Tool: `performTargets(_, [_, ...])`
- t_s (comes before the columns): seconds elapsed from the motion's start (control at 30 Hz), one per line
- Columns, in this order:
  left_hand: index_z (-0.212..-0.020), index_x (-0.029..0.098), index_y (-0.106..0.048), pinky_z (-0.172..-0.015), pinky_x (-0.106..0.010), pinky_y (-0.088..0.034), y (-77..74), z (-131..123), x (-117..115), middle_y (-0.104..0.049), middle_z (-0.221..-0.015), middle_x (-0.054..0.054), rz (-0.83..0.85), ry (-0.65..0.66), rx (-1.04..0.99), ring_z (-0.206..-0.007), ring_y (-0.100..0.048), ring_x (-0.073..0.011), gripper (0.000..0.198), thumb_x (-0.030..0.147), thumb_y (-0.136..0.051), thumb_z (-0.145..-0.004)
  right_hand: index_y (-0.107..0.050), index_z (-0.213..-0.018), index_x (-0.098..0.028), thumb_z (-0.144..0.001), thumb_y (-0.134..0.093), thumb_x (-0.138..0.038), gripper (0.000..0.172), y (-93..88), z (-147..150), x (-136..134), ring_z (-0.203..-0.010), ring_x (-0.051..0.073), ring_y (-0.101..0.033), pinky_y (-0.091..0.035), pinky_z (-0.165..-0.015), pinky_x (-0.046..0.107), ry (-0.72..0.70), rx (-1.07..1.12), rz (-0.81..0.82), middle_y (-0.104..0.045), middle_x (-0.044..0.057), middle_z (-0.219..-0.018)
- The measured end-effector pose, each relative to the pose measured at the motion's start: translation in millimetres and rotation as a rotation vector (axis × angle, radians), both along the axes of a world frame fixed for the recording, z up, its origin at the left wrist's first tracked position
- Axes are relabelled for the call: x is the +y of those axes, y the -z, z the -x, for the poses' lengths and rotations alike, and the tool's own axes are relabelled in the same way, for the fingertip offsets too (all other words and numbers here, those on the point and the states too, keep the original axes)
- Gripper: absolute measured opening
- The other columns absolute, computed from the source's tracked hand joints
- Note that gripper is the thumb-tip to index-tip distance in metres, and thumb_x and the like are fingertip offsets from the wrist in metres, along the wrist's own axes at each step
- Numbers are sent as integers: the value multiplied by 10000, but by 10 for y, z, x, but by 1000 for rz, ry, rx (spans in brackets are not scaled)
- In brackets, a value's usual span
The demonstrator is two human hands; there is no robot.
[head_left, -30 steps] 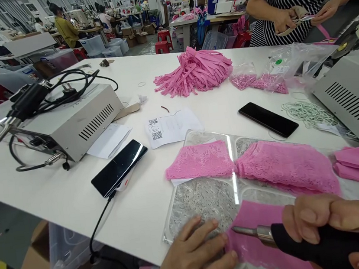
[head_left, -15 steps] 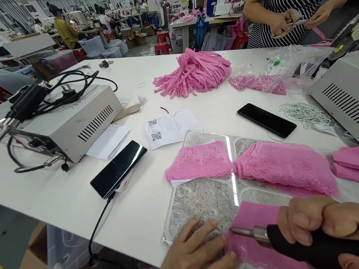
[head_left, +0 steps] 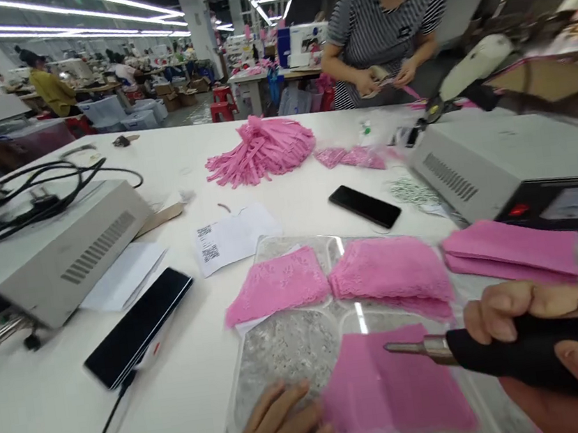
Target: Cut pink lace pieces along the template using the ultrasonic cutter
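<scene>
My right hand (head_left: 537, 326) is wrapped round a black-handled tool (head_left: 526, 349) with a slim, pointed metal tip. The tip hovers over or rests on a flat pink fabric piece (head_left: 394, 386); which of the two I cannot tell. At the bottom, my left hand (head_left: 284, 431) lies flat with its fingers stretched out, at the left edge of that piece. Beneath is a grey stone-patterned board (head_left: 289, 346) with clear dividing lines. Behind the piece lie a pink lace panel (head_left: 279, 284) and a stack of pink lace panels (head_left: 388, 274).
Folded pink fabric (head_left: 509, 253) lies right, before a grey control box (head_left: 517, 146). Another grey box (head_left: 61, 251) with cables stands left. Phones (head_left: 139, 326) (head_left: 365, 206), a printed paper (head_left: 233, 237) and pink straps (head_left: 262, 149) lie about. A co-worker (head_left: 388, 36) stands across the table.
The view has tilted up and turned right. The tool's tip is now over the fabric's middle instead of its left edge. The pink piece shows more fully, and my left hand sits lower in view.
</scene>
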State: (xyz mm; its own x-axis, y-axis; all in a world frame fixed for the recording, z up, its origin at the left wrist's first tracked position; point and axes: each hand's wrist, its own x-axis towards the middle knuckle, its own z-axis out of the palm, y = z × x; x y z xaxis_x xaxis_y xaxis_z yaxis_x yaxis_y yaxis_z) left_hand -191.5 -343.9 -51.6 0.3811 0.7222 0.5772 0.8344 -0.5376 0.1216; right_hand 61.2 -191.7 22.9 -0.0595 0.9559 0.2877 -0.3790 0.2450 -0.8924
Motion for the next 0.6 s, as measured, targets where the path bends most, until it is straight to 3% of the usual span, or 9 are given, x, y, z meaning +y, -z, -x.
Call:
performTargets(0.13, [-1131, 205, -651, -1108, -330, -414, -7, -7, 241, -716, -1096, -23, -136, 54, 16, -1174, -612, -161, 209, 191, -511, -977, -630, -731, -260, -636, -717, -164, 160, -155, -219, 72, -611, 141, -455, -487, -523, 291, 252, 73, 52, -491, -4, -754])
performTargets(0.23, [-1089, 165, -663, -1060, -303, -462, -131, -148, 475, -727, -1052, -42, -135, 86, 52, -1114, -646, -161, 205, 165, -494, -972, -632, -700, -253, -594, -714, -165, 160, -136, -327, 79, -611, 137, -452, -491, -525, 287, 313, 87, 79, -480, -6, -745])
performTargets(0.43, [-1069, 114, -655, -883, -370, -580, -419, -433, 788, -721, -1081, -92, 42, 131, 138, -1049, -676, -229, 259, 126, -420, -962, -626, -789, -235, -711, -730, -248, 130, 47, -287, 51, -618, 132, -510, -541, -569, 295, 137, 111, 32, -527, -3, -774])
performTargets(0.6, [-1114, 117, -639, -869, -439, -578, -403, -434, 829, -703, -1127, -111, 114, 102, 119, -1086, -654, -269, 268, 156, -429, -952, -610, -864, -253, -815, -690, -298, 104, 125, -94, 38, -657, 146, -528, -542, -610, 313, 28, 63, -30, -545, 14, -815])
